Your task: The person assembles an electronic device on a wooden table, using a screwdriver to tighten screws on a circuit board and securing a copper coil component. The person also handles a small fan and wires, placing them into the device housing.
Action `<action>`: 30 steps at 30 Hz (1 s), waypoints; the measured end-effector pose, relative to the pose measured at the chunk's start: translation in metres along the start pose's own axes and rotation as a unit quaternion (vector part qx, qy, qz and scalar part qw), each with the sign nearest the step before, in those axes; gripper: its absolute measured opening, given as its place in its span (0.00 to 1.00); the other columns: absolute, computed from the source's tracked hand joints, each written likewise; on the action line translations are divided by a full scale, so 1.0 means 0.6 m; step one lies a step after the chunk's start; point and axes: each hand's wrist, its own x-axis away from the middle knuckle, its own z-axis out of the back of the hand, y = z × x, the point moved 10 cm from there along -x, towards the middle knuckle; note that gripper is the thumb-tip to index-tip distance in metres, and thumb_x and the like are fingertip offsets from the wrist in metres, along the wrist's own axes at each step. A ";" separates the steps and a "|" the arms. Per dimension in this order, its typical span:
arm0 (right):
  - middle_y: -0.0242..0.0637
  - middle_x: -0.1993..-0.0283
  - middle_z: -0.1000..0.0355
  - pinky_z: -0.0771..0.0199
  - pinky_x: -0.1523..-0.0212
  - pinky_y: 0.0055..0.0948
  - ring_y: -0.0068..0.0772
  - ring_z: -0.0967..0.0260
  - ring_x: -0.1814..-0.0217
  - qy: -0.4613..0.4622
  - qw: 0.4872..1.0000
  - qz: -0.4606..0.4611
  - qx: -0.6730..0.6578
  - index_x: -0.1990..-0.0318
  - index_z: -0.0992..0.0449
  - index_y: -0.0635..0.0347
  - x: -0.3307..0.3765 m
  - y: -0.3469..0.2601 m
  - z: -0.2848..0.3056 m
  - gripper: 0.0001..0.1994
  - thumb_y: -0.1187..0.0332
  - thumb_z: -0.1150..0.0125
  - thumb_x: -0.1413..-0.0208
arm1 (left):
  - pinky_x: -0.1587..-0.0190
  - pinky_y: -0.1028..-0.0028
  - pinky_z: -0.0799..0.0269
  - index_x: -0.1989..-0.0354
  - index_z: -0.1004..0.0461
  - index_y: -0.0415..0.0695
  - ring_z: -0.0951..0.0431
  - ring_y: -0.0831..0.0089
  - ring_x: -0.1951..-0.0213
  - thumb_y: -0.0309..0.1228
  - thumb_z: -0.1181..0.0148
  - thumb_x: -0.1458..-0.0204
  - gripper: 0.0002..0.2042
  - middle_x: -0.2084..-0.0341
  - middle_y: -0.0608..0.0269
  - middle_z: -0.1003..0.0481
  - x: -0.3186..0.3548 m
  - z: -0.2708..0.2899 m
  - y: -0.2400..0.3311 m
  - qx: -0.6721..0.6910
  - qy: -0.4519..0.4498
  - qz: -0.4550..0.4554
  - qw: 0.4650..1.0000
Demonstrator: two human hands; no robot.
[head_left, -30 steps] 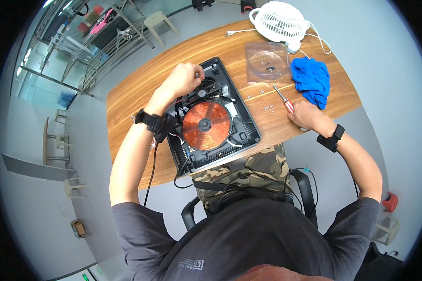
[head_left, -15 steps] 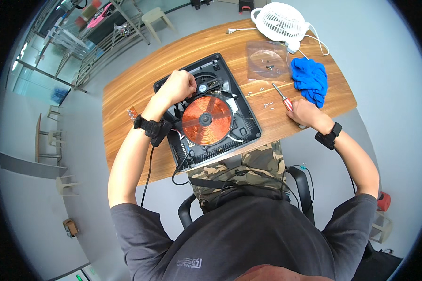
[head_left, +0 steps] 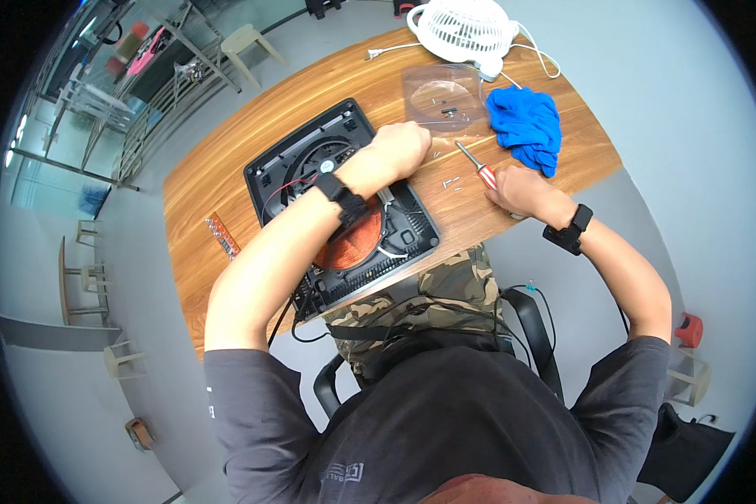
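Observation:
An opened induction cooker, its black housing (head_left: 416, 220) lying on the table, shows a copper coil (head_left: 353, 247) and a small cooling fan (head_left: 327, 166). My left forearm crosses over it and hides part of the coil. Past the housing's right side is my left hand (head_left: 405, 149), fingers curled in; anything between the fingertips is hidden. My right hand (head_left: 525, 191) grips a screwdriver (head_left: 486, 175) with a red and white handle, its shaft pointing away to the left. Several small loose screws (head_left: 451, 181) lie between the screwdriver and the housing.
Farther back, a clear plastic bag (head_left: 420, 94) has small dark and metal parts on it. A blue cloth (head_left: 525, 126) lies right of it, with a white fan (head_left: 462, 34) and its cord behind. An orange strip with small parts (head_left: 222, 236) rests left of the cooker.
My left hand has moved right, from the small cooling fan to beyond the housing's right side. A red wire now shows across the housing. My right hand still holds the screwdriver.

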 end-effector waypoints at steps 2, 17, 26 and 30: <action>0.59 0.60 0.20 0.20 0.55 0.50 0.61 0.20 0.58 0.006 1.000 0.003 -0.012 0.58 0.21 0.71 0.002 0.002 -0.002 0.21 0.55 0.42 0.36 | 0.57 0.53 0.19 0.67 0.16 0.42 0.16 0.44 0.59 0.29 0.42 0.46 0.08 0.66 0.43 0.17 -0.022 -0.011 0.024 -0.007 -0.019 0.001 1.000; 0.56 0.62 0.21 0.18 0.58 0.48 0.58 0.19 0.60 0.036 0.999 0.005 -0.023 0.62 0.21 0.67 -0.002 0.010 -0.014 0.18 0.57 0.43 0.36 | 0.52 0.56 0.19 0.63 0.17 0.38 0.16 0.47 0.55 0.26 0.46 0.44 0.10 0.60 0.44 0.18 -0.049 -0.060 0.090 -0.055 -0.025 -0.020 0.998; 0.59 0.62 0.21 0.19 0.57 0.50 0.61 0.20 0.60 0.024 0.999 -0.003 -0.032 0.60 0.22 0.70 0.004 0.005 -0.002 0.19 0.57 0.44 0.35 | 0.53 0.57 0.18 0.66 0.18 0.39 0.16 0.50 0.54 0.27 0.46 0.44 0.09 0.58 0.46 0.18 -0.042 -0.065 0.089 -0.061 0.022 -0.047 0.997; 0.60 0.63 0.21 0.19 0.57 0.50 0.61 0.20 0.60 0.033 0.999 -0.004 -0.036 0.60 0.22 0.70 0.000 0.006 -0.007 0.19 0.57 0.44 0.35 | 0.53 0.56 0.19 0.64 0.18 0.38 0.16 0.48 0.53 0.27 0.46 0.43 0.10 0.57 0.45 0.18 -0.041 -0.068 0.085 -0.052 0.017 -0.045 0.997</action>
